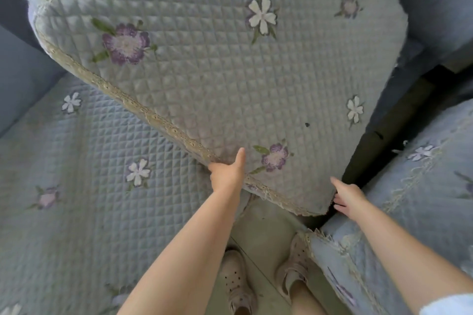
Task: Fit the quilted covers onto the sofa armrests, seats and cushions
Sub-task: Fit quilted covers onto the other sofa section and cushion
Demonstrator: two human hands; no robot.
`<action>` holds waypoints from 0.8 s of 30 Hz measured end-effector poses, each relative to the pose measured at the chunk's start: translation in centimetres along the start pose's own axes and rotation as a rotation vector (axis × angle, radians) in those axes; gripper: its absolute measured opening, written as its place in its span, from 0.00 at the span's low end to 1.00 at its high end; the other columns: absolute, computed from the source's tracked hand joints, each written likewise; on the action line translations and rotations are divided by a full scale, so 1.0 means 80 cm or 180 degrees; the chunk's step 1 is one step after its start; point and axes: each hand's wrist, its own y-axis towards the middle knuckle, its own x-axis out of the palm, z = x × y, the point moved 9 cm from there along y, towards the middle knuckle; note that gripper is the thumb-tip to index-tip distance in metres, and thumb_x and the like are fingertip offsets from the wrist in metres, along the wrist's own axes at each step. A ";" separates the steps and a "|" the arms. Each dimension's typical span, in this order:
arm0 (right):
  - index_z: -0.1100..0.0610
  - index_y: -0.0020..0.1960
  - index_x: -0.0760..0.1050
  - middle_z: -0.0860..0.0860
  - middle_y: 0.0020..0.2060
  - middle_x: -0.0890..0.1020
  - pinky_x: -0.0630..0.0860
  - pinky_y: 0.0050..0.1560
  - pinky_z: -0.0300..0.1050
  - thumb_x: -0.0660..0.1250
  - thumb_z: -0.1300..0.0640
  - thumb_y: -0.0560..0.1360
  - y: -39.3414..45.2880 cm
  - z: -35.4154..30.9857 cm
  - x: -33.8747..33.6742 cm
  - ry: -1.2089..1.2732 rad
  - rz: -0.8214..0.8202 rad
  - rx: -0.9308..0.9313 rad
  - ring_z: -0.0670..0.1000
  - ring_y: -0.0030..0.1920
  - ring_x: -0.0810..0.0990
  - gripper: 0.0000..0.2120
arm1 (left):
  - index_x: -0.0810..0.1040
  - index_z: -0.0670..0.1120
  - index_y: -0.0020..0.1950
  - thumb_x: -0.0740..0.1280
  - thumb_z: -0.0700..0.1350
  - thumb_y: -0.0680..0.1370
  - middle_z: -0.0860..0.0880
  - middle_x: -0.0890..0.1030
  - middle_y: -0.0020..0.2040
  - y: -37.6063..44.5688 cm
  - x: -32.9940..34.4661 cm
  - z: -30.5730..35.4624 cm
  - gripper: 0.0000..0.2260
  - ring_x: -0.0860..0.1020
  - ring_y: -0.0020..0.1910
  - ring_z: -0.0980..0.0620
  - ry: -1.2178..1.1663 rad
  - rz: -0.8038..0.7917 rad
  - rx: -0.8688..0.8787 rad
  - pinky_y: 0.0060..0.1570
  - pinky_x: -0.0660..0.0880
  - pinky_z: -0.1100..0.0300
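Note:
A seat cushion in a pale blue quilted cover (217,71) with purple and white embroidered flowers and a lace edge is tilted up in front of me. My left hand (227,171) grips its near lace edge, thumb on top and fingers hidden underneath. My right hand (348,197) holds the cushion's near right corner, fingers curled under the edge. A second covered seat (89,186) lies flat at the left. Another quilted cover (409,199) drapes the sofa part at the right.
Bare dark blue sofa upholstery (435,7) shows at the upper right and far left. A dark gap (389,135) opens where the lifted cushion left its place. My two feet in pale clogs (238,281) stand on the light floor (263,227) between the seats.

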 end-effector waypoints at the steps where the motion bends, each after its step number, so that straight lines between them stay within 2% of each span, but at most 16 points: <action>1: 0.62 0.72 0.58 0.58 0.70 0.65 0.67 0.66 0.52 0.60 0.46 0.77 0.009 0.004 0.007 0.0120 -0.0166 0.0037 0.59 0.68 0.66 0.30 | 0.51 0.40 0.73 0.66 0.58 0.73 0.42 0.65 0.70 0.001 0.004 -0.001 0.39 0.69 0.65 0.41 -0.0064 0.0113 0.0020 0.63 0.70 0.47; 4: 0.59 0.74 0.55 0.55 0.71 0.64 0.63 0.69 0.54 0.59 0.40 0.75 0.029 0.016 0.028 0.0445 -0.0487 0.0141 0.57 0.70 0.64 0.35 | 0.51 0.40 0.73 0.66 0.56 0.74 0.42 0.64 0.70 0.009 0.012 -0.006 0.37 0.67 0.67 0.42 -0.0284 0.0393 0.0112 0.64 0.67 0.50; 7: 0.59 0.73 0.56 0.56 0.70 0.65 0.64 0.69 0.58 0.59 0.34 0.71 0.057 0.025 0.020 0.0508 -0.0133 -0.0032 0.60 0.68 0.66 0.41 | 0.51 0.41 0.73 0.67 0.57 0.73 0.43 0.64 0.70 0.016 0.014 -0.016 0.38 0.66 0.68 0.43 -0.0411 0.0549 0.0275 0.64 0.65 0.52; 9: 0.59 0.73 0.55 0.56 0.71 0.65 0.63 0.69 0.59 0.56 0.32 0.71 0.074 0.031 0.018 0.0599 -0.0071 -0.0060 0.60 0.68 0.65 0.42 | 0.51 0.43 0.74 0.67 0.56 0.72 0.45 0.64 0.70 0.019 0.015 -0.020 0.39 0.66 0.68 0.45 -0.0515 0.0581 0.0435 0.64 0.65 0.53; 13: 0.59 0.73 0.56 0.56 0.70 0.66 0.64 0.69 0.54 0.51 0.35 0.75 0.088 0.029 0.035 0.1132 -0.0198 -0.0123 0.58 0.68 0.67 0.36 | 0.49 0.46 0.75 0.67 0.56 0.73 0.48 0.63 0.71 0.025 0.020 -0.024 0.38 0.65 0.69 0.47 -0.0645 0.0595 0.0616 0.66 0.63 0.54; 17: 0.58 0.70 0.64 0.56 0.66 0.71 0.68 0.65 0.51 0.56 0.36 0.74 0.097 0.032 0.038 0.1415 -0.0416 -0.0171 0.57 0.65 0.71 0.34 | 0.47 0.46 0.75 0.68 0.53 0.73 0.49 0.62 0.71 0.030 0.030 -0.023 0.39 0.64 0.70 0.49 -0.0853 0.0526 0.0732 0.65 0.63 0.58; 21: 0.59 0.68 0.66 0.57 0.64 0.73 0.70 0.64 0.53 0.60 0.37 0.73 0.091 0.043 0.019 0.1429 -0.0327 -0.0101 0.57 0.63 0.73 0.33 | 0.48 0.47 0.75 0.71 0.51 0.70 0.49 0.63 0.72 0.026 0.032 -0.025 0.42 0.65 0.70 0.50 -0.0990 0.0491 0.0648 0.65 0.63 0.58; 24: 0.59 0.69 0.65 0.57 0.66 0.71 0.69 0.64 0.53 0.59 0.36 0.73 0.082 0.040 0.013 0.1312 -0.0335 -0.0031 0.58 0.64 0.72 0.34 | 0.48 0.47 0.75 0.72 0.51 0.70 0.49 0.63 0.71 0.025 0.029 -0.023 0.42 0.65 0.69 0.49 -0.1000 0.0508 0.0593 0.65 0.64 0.57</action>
